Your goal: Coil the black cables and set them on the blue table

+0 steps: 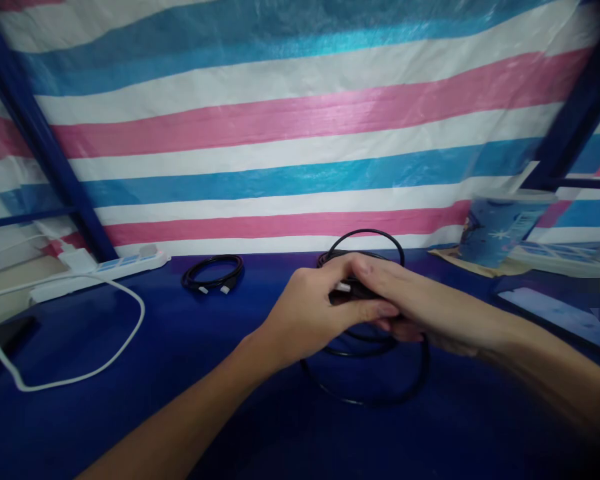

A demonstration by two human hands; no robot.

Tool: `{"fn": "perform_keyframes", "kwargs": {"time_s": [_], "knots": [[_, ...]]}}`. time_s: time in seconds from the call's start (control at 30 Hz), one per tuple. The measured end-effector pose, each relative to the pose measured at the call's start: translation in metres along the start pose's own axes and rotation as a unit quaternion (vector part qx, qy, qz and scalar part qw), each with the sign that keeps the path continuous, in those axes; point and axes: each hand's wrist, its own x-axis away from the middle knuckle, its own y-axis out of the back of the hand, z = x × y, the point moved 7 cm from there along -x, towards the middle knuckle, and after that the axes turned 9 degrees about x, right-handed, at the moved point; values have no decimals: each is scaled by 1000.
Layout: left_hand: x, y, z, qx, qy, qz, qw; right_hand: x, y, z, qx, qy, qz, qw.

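My left hand (pixel 315 303) and my right hand (pixel 400 290) meet in the middle of the view, both closed around a black cable (pixel 367 402). A pale metal plug end (pixel 343 287) shows between the left thumb and the fingers. Loose loops of the cable rise behind the hands and hang or lie below them; whether the lower loops rest on the tabletop I cannot tell. Most of the right hand's fingertips are hidden. Left of the hands, a second black cable (pixel 213 287) lies coiled on the blue table (pixel 220 353), its two plugs facing forward.
At the left is a white power strip (pixel 115 268) with a plugged-in charger (pixel 77 257) and a looping white cable (pixel 143 313). A dark flat object (pixel 10 340) sits nearby. To the right are a blue patterned cup (pixel 495 230), a phone (pixel 555 310) and another power strip (pixel 550 257).
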Motion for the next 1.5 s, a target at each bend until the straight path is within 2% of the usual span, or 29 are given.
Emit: {"fn": "perform_keyframes", "kwargs": {"time_s": [0.07,0.17,0.2,0.23,0.3,0.4,0.47,0.53,0.6,0.63,0.7,0.77,0.8,0.87,0.93,0.97,1.0,1.07,1.13,1.2,1.3,1.4,1.5], "knots": [[-3,14,-5,49,-37,-63,996,1,2,10,-47,49,-36,997],[-1,46,-15,115,-97,-215,965,2,6,20,-82,108,-94,986],[0,54,-17,136,-101,-244,955,2,6,20,-79,108,-106,985],[-1,58,-16,157,-89,-249,952,1,7,18,-67,98,-114,986],[-4,59,-13,189,-29,-198,961,-1,13,13,-20,65,-139,988],[-6,47,-9,213,76,-32,974,1,33,14,115,49,-195,973],[-1,38,-9,224,127,72,963,4,44,24,227,87,-223,944],[5,26,-5,220,179,143,948,8,46,32,337,138,-240,900],[9,12,3,187,222,171,942,10,37,34,441,166,-249,846],[10,6,9,162,242,166,942,10,30,32,481,167,-250,824],[8,-1,21,112,266,108,951,8,16,26,522,160,-251,799],[6,-1,29,77,264,20,961,7,11,24,506,146,-275,804],[5,1,31,70,250,-21,965,7,13,23,477,134,-288,819],[3,6,31,77,212,-77,971,5,20,19,371,90,-294,876],[1,16,29,106,178,-125,970,1,23,11,210,45,-250,944],[0,24,28,122,160,-153,967,-1,20,8,119,34,-217,968],[0,32,27,139,141,-183,963,-2,14,7,31,32,-184,982],[-1,47,24,172,104,-234,951,-3,0,9,-104,58,-123,985],[-1,56,24,211,90,-263,937,-2,-17,13,-159,96,-72,980],[0,57,31,255,123,-281,917,0,-33,17,-111,136,-28,984],[4,49,46,302,204,-284,887,6,-51,24,79,223,-3,972],[6,34,55,342,266,-229,872,9,-61,28,247,304,-5,920],[8,17,57,378,307,-171,857,9,-63,26,335,358,-28,871]]}}
